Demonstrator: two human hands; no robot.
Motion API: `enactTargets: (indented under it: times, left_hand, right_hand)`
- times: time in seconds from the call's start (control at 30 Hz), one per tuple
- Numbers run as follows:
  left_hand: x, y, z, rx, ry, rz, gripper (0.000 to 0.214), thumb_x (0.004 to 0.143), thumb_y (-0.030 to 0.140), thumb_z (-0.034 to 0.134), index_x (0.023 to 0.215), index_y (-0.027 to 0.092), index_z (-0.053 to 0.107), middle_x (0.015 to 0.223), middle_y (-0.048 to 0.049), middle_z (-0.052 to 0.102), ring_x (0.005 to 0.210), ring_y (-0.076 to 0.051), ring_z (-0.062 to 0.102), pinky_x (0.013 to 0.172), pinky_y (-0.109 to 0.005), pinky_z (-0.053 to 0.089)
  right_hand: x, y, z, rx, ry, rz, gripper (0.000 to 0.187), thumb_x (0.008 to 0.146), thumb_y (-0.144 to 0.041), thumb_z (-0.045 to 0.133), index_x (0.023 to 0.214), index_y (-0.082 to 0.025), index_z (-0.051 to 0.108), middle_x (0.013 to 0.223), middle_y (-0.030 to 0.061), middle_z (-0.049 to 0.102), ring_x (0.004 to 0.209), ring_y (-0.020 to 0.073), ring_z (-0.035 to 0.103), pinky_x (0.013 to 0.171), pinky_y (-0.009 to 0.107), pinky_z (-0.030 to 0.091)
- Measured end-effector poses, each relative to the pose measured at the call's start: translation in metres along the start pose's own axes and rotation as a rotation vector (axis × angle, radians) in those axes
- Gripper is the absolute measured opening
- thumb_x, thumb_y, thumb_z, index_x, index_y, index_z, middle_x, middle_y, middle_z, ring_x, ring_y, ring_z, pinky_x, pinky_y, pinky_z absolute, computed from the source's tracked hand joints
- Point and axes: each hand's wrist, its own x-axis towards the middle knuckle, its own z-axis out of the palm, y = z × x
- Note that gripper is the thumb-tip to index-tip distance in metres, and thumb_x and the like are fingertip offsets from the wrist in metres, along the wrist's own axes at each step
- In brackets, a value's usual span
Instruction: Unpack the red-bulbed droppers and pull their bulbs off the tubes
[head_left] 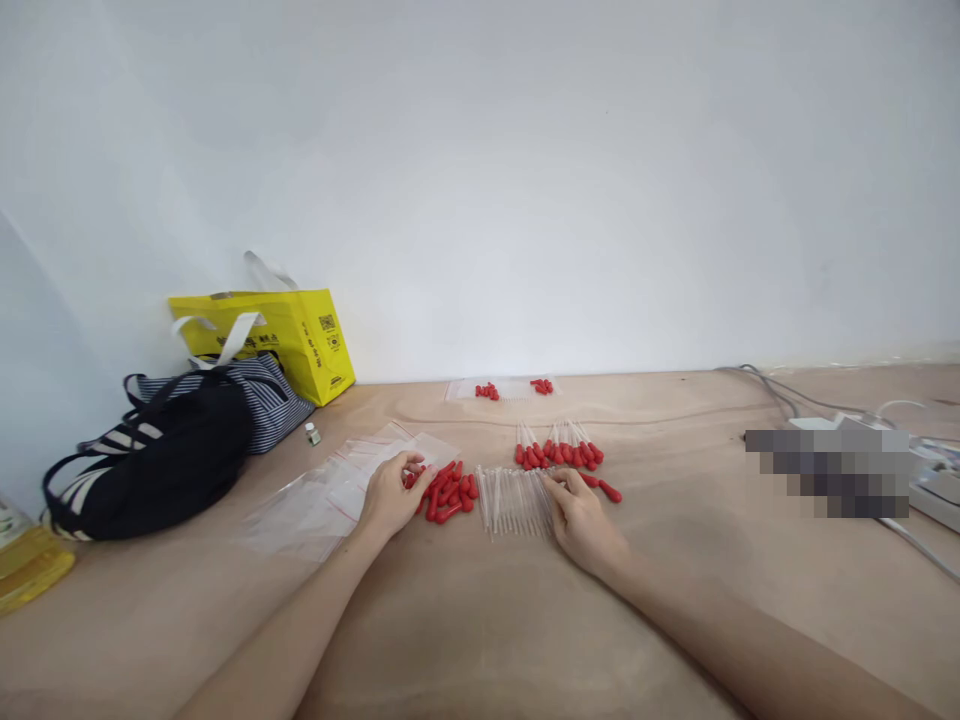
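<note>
My left hand [391,492] reaches into a loose pile of red rubber bulbs [450,492], its fingers curled with a bulb between them; the fingertips partly hide it. Beside the pile lies a row of clear glass dropper tubes [514,502], side by side. At the row's right end my right hand [581,515] has its thumb and fingers pinched together on a tube, which the fingers mostly cover. Behind it, droppers [574,445] with red bulbs fitted on glass tubes lie in a group, bulbs toward me. Two more red bulbs [610,491] show just past the right hand.
Clear zip bags [330,500] lie flat left of the pile. Farther back is a bag of droppers [514,390]. A small bottle [312,434], a black bag [172,460], a yellow bag [319,350] and a yellow-liquid container [34,570] stand left; cables and a power strip [937,490] lie right.
</note>
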Motion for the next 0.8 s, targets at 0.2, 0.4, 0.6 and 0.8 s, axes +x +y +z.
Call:
enactTargets:
  times: [0.2,0.4,0.6,0.8]
  left_hand:
    - [0.0,0.014,-0.004,0.07,0.083,0.135,0.019,0.076,0.033,0.047,0.078,0.018,0.058,0.08,-0.0038,0.063,0.077,-0.019,0.055,0.072,-0.031,0.041]
    - [0.018,0.066,0.02,0.18,-0.144,0.217,0.015,0.073,0.032,0.052,0.075,0.021,0.062,0.084,-0.0026,0.063,0.088,-0.02,0.053,0.078,-0.032,0.037]
    - [0.037,0.115,0.056,0.192,-0.284,0.218,0.03,0.064,0.051,0.056,0.062,0.021,0.061,0.069,-0.0009,0.064,0.073,-0.019,0.057,0.071,-0.031,0.038]
    - [0.04,0.129,0.061,0.227,-0.338,0.197,0.028,0.064,0.046,0.056,0.052,0.021,0.059,0.053,-0.0001,0.06,0.061,-0.018,0.057,0.069,-0.031,0.037]
  right_hand:
    - [0.001,-0.005,-0.004,0.039,-0.039,-0.003,0.021,0.082,-0.015,0.035,0.082,-0.016,0.056,0.085,0.0088,0.051,0.078,0.0175,0.052,0.069,0.031,0.045]
    - [0.001,-0.005,-0.012,-0.005,0.007,0.02,0.025,0.085,-0.022,0.036,0.081,-0.017,0.06,0.084,0.0076,0.054,0.08,0.0181,0.051,0.07,0.032,0.041]
    - [0.0,0.009,-0.027,-0.103,0.073,0.074,0.024,0.083,-0.026,0.04,0.077,-0.02,0.062,0.08,0.0058,0.057,0.076,0.0176,0.05,0.068,0.031,0.036]
    - [0.0,0.013,-0.032,-0.112,0.099,0.132,0.024,0.083,-0.028,0.041,0.073,-0.021,0.062,0.078,0.0037,0.058,0.075,0.0163,0.049,0.067,0.03,0.031]
